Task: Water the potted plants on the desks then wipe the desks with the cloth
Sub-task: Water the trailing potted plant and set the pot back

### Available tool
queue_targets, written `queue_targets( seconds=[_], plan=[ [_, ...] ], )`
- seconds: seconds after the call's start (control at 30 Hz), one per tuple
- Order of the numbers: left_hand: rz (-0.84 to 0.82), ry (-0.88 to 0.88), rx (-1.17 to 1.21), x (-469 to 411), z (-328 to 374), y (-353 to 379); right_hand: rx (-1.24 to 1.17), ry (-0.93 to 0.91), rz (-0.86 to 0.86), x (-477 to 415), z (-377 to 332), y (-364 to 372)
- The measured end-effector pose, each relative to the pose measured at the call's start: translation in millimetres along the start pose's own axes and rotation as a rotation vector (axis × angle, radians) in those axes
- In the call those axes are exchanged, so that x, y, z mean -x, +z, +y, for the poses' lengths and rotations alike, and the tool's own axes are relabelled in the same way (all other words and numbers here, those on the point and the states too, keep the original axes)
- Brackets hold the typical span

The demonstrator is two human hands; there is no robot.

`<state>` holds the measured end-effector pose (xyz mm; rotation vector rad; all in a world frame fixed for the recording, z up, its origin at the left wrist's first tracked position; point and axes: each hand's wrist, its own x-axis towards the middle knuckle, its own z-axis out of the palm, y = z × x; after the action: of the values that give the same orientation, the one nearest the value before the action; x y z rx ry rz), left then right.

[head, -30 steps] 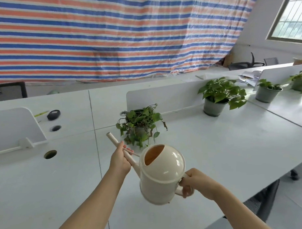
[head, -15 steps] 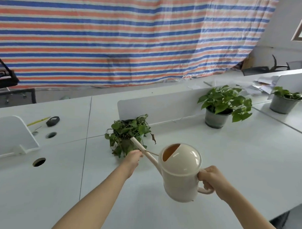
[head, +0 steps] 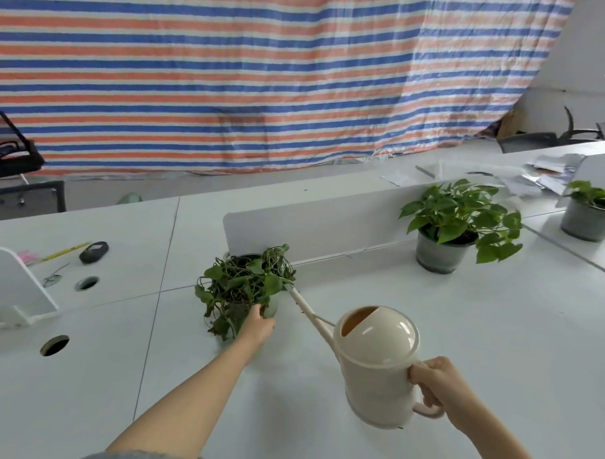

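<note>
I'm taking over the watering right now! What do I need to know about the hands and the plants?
Right hand: grips the handle of the cream plastic watering can, held above the white desk, with the spout tip at the leaves of the droopy dark-green potted plant.
Left hand: at that plant's pot; leaves hide its fingers, so the grip is unclear.
Done: no water seen pouring; cannot tell if any plant is watered.
Left: water this plant, the bushy plant in the grey pot and the far-right potted plant, then wipe the desks. The cloth is not in view.
</note>
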<state>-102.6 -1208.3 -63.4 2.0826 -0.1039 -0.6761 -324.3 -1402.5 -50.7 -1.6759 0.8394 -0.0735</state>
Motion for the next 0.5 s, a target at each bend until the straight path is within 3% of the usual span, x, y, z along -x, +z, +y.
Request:
queue_targets(
  seconds=[0.1, 0.23, 0.37, 0.5],
  plan=[
    [0.037, 0.040, -0.084, -6, -7, -6, -0.020, 0.010, 0.019, -10, -8, 13],
    [0.204, 0.067, -0.173, -3, -22, -11, -0.017, -0.015, 0.004, -17, -25, 25],
    [0.304, 0.220, -0.344, -6, -29, -23, 0.030, -0.051, -0.004, -17, -47, 29],
    [0.254, 0.269, -0.485, -7, -22, -31, 0.134, -0.099, -0.063, -10, -60, 31]
  ],
)
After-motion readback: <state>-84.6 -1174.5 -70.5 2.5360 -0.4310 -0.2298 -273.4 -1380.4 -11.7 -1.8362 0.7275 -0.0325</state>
